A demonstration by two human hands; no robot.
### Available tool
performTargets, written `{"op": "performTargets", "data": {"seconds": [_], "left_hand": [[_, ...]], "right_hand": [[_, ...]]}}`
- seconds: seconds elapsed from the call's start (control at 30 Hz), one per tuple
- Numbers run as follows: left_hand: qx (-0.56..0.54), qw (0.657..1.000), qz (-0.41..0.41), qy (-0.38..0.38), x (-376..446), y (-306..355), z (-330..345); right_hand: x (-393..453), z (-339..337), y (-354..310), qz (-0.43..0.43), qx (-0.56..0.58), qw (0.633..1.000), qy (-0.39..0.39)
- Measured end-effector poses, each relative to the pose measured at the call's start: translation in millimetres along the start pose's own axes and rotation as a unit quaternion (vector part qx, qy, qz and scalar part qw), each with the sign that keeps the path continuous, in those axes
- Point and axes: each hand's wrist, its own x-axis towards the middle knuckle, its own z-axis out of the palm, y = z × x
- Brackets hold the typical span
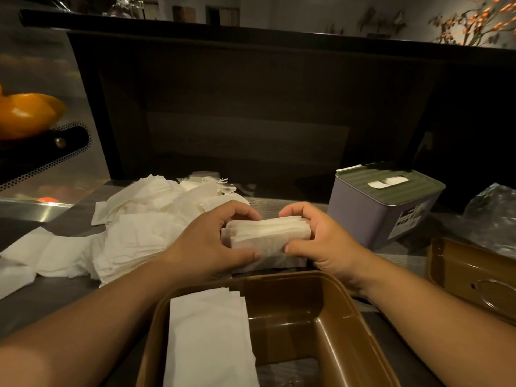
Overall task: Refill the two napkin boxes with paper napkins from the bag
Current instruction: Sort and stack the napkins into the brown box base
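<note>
A stack of white napkins [268, 236] is held between both hands just beyond the open brown napkin box [343, 328]. My left hand [212, 241] grips its left end, my right hand [318, 236] grips its right end. Inside the brown box, a pile of napkins [209, 336] fills the left side; the right side shows the bare bottom. A purple napkin box [374, 216] with a closed green lid stands at the right, a napkin showing in its slot. A loose heap of napkins [139, 224] lies to the left. The clear plastic bag [494, 216] lies at the far right.
The brown box lid [474, 277] lies to the right of the open box. A black perforated bowl [47, 152] with orange fruit stands at the far left beside a metal sink edge [30, 208]. A dark counter wall rises behind the worktop.
</note>
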Motion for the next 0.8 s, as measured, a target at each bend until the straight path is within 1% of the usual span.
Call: {"op": "performTargets", "data": {"seconds": [0.1,0.23,0.33,0.43,0.5,0.6,0.67,0.73,0.8], "left_hand": [[0.001,0.999,-0.011,-0.039,2.1,0.5,3.5],[0.019,0.998,-0.019,-0.055,3.6,0.1,7.8],[0.009,0.999,-0.023,-0.032,2.5,0.4,5.8],[-0.018,0.999,-0.033,0.008,1.4,-1.1,1.8],[-0.018,0.999,-0.028,0.02,1.0,-0.4,0.9],[-0.017,0.999,-0.022,0.017,0.7,1.1,0.7],[-0.01,1.0,-0.024,0.007,1.0,0.8,1.4],[-0.002,0.999,-0.033,0.008,1.5,2.0,1.7],[-0.009,0.999,-0.038,0.021,2.4,3.6,1.4]], "right_hand": [[-1.5,1.2,-3.4,0.003,-0.023,0.999,-0.029],[1.4,4.7,-3.2,-0.003,-0.041,0.999,-0.024],[3.8,6.2,0.1,-0.002,-0.051,0.999,0.002],[3.1,4.6,3.3,0.002,-0.036,0.999,0.028],[1.8,2.2,4.4,-0.004,-0.032,0.999,0.034],[0.8,-0.5,4.1,0.003,-0.002,1.0,0.02],[2.0,-0.6,4.6,0.013,-0.017,1.0,0.014],[3.0,-0.2,4.3,0.016,-0.042,0.999,0.029],[3.1,0.0,3.7,0.013,-0.044,0.998,0.046]]}}
